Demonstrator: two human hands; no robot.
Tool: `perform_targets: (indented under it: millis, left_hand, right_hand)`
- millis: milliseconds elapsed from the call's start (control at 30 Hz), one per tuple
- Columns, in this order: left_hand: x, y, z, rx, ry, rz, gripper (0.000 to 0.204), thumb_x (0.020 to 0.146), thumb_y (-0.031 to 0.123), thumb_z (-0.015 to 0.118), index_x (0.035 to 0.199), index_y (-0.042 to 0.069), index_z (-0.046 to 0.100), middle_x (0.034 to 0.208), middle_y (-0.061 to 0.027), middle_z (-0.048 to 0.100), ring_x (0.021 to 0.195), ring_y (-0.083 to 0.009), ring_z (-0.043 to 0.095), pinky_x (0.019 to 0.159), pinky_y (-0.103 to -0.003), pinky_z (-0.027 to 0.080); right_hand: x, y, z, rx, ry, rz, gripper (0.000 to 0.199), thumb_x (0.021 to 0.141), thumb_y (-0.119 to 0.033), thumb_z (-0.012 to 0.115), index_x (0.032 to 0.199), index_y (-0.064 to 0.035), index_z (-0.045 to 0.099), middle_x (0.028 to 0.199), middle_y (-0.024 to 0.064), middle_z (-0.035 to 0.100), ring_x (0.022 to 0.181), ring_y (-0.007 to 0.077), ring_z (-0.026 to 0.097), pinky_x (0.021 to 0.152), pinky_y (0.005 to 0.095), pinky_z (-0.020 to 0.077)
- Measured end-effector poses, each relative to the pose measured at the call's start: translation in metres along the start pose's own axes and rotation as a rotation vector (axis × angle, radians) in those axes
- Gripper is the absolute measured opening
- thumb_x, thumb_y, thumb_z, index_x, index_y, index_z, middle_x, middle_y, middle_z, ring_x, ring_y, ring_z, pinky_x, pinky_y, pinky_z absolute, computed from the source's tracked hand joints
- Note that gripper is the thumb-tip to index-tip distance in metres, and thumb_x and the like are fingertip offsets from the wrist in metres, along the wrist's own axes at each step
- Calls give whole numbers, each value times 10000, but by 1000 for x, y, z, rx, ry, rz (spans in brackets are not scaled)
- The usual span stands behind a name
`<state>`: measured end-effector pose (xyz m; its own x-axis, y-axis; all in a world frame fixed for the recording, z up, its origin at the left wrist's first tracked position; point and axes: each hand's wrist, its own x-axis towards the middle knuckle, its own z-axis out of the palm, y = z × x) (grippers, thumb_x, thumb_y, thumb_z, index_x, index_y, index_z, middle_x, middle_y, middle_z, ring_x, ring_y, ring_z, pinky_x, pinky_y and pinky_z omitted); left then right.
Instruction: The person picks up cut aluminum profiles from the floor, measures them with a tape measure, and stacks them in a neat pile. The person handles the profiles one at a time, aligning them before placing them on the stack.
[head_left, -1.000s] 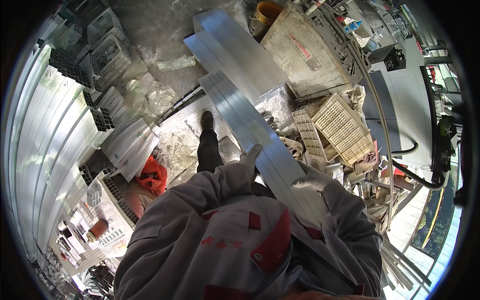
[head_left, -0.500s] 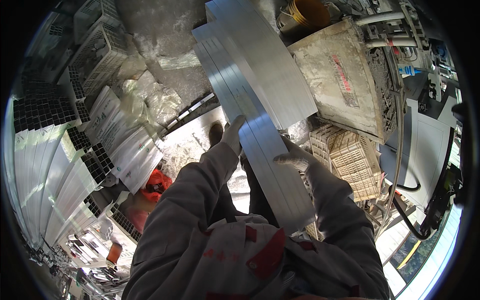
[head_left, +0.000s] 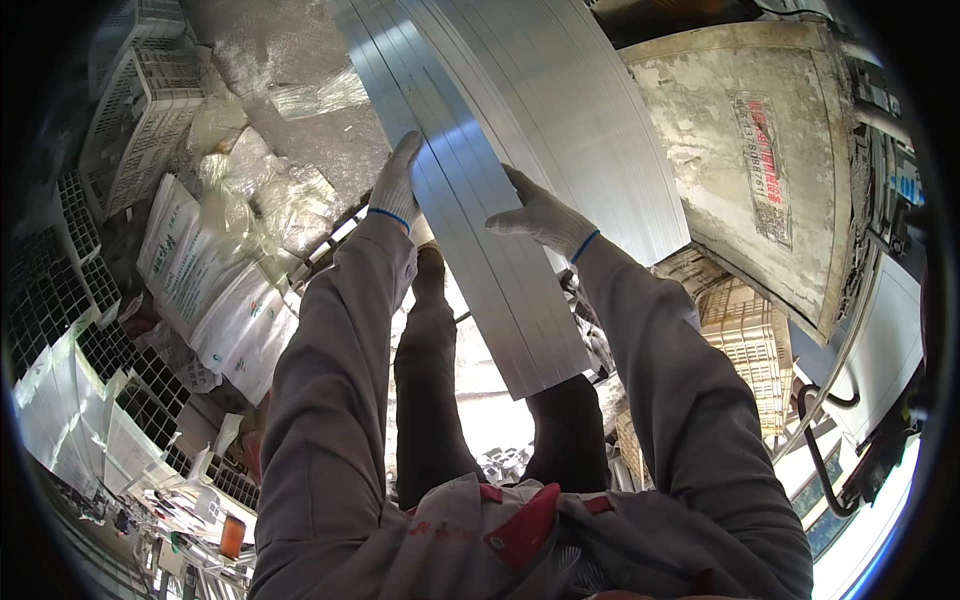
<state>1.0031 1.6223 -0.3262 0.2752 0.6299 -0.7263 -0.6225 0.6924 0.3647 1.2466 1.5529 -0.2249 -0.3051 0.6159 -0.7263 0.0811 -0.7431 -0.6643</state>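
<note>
A bundle of long, flat silver metal bars [head_left: 490, 270], laid side by side, runs from the top of the view down toward my legs. On its left edge is my left hand [head_left: 398, 180] in a white knit glove with a blue cuff, gripping the side. My right hand [head_left: 545, 215], gloved alike, clasps the opposite edge with its thumb over the top face; some of its fingers are hidden. Beside the bundle, to the right and beyond, lies a wider stack of similar silver bars [head_left: 590, 130].
A worn, pale board-sided box [head_left: 690, 160] stands at the right, with cream plastic crates [head_left: 745, 330] below it. Plastic wrapping [head_left: 290, 190], printed white sacks [head_left: 205, 270] and grey crates [head_left: 145, 110] crowd the left. Wrapped bundles of square tubes [head_left: 70, 390] lie lower left.
The bundle has moved away from my body, its near end now farther up the view. Both hands have gone forward with it, arms stretched out more. The view has also shifted.
</note>
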Motion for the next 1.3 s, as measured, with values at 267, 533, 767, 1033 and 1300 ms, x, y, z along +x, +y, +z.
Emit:
perform_targets:
  millis: [267, 533, 767, 1033, 1300]
  left_hand:
    - [69, -21, -31, -39, 0, -22, 526, 1140, 350, 654, 1528, 10, 550, 1387, -158, 687, 1277, -278, 702, 1064, -421, 616]
    - [98, -63, -55, 56, 35, -53, 662, 1116, 453, 674, 1600, 32, 511, 1486, -153, 656, 1323, -265, 673, 1102, -398, 575]
    - [143, -108, -56, 931, 224, 127, 1076, 1033, 488, 766, 1751, -50, 172, 1690, -286, 460, 1533, -401, 513, 1254, -433, 447]
    - [151, -124, -49, 593, 255, 180, 1071, 1020, 331, 793, 1748, -55, 109, 1663, -318, 442, 1532, -399, 490, 1258, -457, 438]
    - [147, -114, -52, 370, 301, 116, 818, 1082, 488, 657, 1663, -26, 397, 1537, -198, 592, 1388, -301, 593, 1151, -424, 487]
  right_hand:
    - [68, 49, -31, -46, 22, 16, 1118, 860, -121, 891, 1772, -9, 255, 1695, 232, 495, 1557, 326, 490, 1288, 425, 409]
    - [59, 95, -40, -227, 160, 275, 1101, 878, -299, 893, 1728, 59, 292, 1569, 335, 594, 1436, 386, 638, 1197, 439, 522]
    - [-144, 171, 0, -837, -32, 681, 1013, 916, -476, 839, 1632, 89, 401, 1566, 353, 542, 1430, 494, 595, 1228, 546, 470]
    - [-269, 199, 36, -783, 407, 572, 864, 879, -364, 870, 1606, -66, 511, 1533, 260, 548, 1386, 462, 592, 1124, 542, 542]
    - [-249, 192, 31, -869, 416, 540, 789, 855, -368, 870, 1535, -77, 594, 1443, 242, 603, 1304, 453, 642, 1063, 545, 569]
